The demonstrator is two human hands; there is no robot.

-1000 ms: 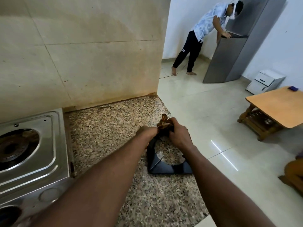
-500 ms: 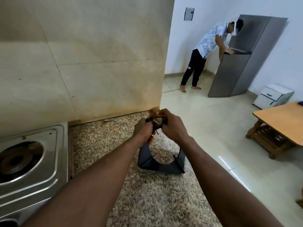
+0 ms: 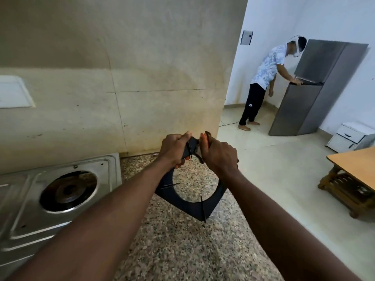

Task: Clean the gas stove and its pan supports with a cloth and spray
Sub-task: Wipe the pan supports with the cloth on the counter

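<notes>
Bare granite counter [image 3: 182, 250] is stretching toward the camera between the stove [image 3: 20, 199] on the left and the drop-off on the right. The tiled wall [image 3: 142, 78] is boxing in the back.

Matt black metal pan support [image 3: 211, 201], brushed steel stove [image 3: 26, 199], speckled granite counter [image 3: 182, 246]

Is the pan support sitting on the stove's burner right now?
No: the left hand grips the pan support, the right hand a cloth, over the granite counter beside the stove, whose burner lies bare.
</notes>
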